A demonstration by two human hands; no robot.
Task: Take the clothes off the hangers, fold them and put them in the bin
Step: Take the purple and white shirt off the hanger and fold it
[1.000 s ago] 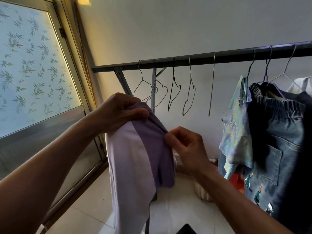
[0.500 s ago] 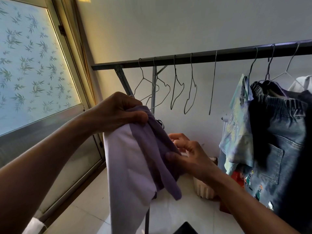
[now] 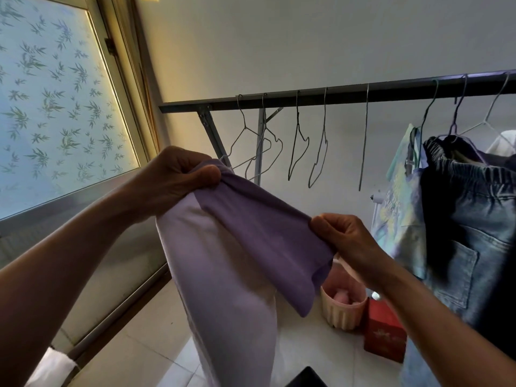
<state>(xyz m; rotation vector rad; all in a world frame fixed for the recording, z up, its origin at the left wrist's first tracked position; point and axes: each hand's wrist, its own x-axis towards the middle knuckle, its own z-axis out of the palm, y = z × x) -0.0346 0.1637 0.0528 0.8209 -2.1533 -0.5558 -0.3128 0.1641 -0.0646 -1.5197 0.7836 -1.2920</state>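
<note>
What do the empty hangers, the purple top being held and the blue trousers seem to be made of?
Empty hangers: thin bare metal wire, dull grey, by their slender bent outline. Purple top: soft matte knit, perhaps cotton jersey; it drapes and bunches. Blue trousers: faded denim, with stitched pocket and gathered waistband.

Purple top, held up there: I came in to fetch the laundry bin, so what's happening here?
A person holds a two-tone purple top in both hands, away from the rail. The left hand grips its upper end, while the right hand pinches the darker sleeve's hem, stretching the sleeve out between them. It is not yet folded. Bare wire hangers hang on the rail; denim trousers and a pale printed top hang further right. The ribbed bin stands on the floor below.
</note>
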